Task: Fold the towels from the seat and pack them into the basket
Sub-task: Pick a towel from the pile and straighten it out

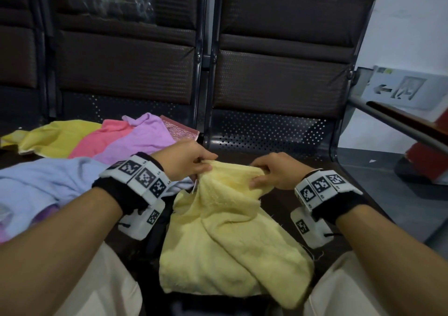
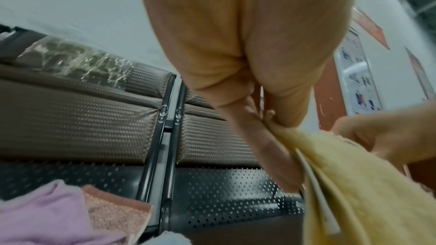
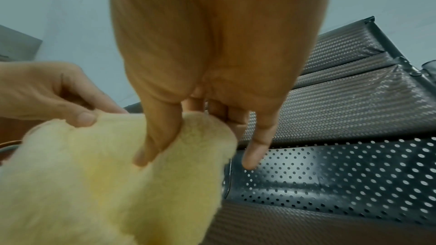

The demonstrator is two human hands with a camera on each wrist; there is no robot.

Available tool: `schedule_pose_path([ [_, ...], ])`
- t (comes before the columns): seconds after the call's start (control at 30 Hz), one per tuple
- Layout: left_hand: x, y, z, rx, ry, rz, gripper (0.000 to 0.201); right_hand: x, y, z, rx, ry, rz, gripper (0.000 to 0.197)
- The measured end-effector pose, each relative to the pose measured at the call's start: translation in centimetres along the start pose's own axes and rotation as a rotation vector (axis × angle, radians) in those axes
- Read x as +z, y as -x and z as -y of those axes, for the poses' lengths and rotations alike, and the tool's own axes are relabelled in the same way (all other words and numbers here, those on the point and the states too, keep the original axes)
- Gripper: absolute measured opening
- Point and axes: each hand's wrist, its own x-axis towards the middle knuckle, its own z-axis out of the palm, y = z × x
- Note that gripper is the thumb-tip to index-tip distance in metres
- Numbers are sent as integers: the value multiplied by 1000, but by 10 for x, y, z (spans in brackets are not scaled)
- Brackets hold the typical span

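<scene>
A pale yellow towel (image 1: 230,238) hangs crumpled over the front of the dark seat (image 1: 278,143), between my knees. My left hand (image 1: 191,160) pinches its upper edge at the left, and my right hand (image 1: 269,172) pinches the same edge a short way to the right. In the left wrist view the left hand (image 2: 266,118) grips the yellow towel (image 2: 354,183). The right wrist view has the thumb and fingers of my right hand (image 3: 186,128) pinching the yellow towel (image 3: 99,183), little finger stretched out. No basket is in view.
Several loose towels lie on the seat to the left: light blue (image 1: 41,187), lilac (image 1: 138,141), coral pink (image 1: 104,136) and yellow (image 1: 55,136). Dark padded backrests (image 1: 286,73) rise behind. A metal armrest (image 1: 400,121) runs at the right, with grey floor beyond.
</scene>
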Motion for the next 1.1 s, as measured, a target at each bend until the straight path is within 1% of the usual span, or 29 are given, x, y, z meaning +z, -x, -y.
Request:
schedule_pose_path([
  [0.07,1,0,-6,44,-101,25,20,-2,1,6,27,47,28,25],
  [0.1,2,-1,-9,62,-144,28,21,-4,1,8,36,72,27,22],
  [0.17,4,-3,-12,58,-241,12,25,-10,3,13,56,111,11,26],
  [0.23,6,-1,-16,40,-328,-1,24,-17,9,17,65,129,-34,29],
  [0.33,7,5,-21,31,-384,-67,23,-24,19,24,60,242,-153,29],
  [0.4,3,9,-24,11,-333,-184,24,-29,27,31,69,207,-215,28],
  [0.47,-5,13,-30,-33,-121,-334,30,-36,35,41,90,108,-247,32],
  [0.53,-12,16,-38,-51,83,-454,32,-46,40,52,123,58,-320,33],
  [0.6,-20,22,-47,-33,164,-524,31,-60,47,65,143,23,-392,28],
  [0.63,-25,25,-51,-26,181,-531,31,-69,50,71,148,29,-412,25],
  [0.67,-31,29,-56,-34,189,-508,31,-78,55,78,153,46,-422,21],
  [0.73,-46,35,-62,-68,156,-419,36,-97,64,89,162,80,-432,9],
  [0.77,-54,39,-67,-64,117,-385,37,-107,70,95,161,88,-440,7],
  [0.87,-77,47,-77,-41,75,-341,31,-130,86,106,155,40,-490,14],
  [0.93,-93,50,-80,-12,39,-339,24,-142,94,110,133,-71,-569,14],
  [1.0,-105,47,-77,10,-13,-339,17,-147,95,109,111,-179,-664,21],
  [1.03,-112,44,-76,6,-43,-335,16,-149,94,108,116,-212,-701,25],
  [1.1,-121,34,-72,-31,-104,-321,20,-148,87,102,145,-249,-732,26],
])
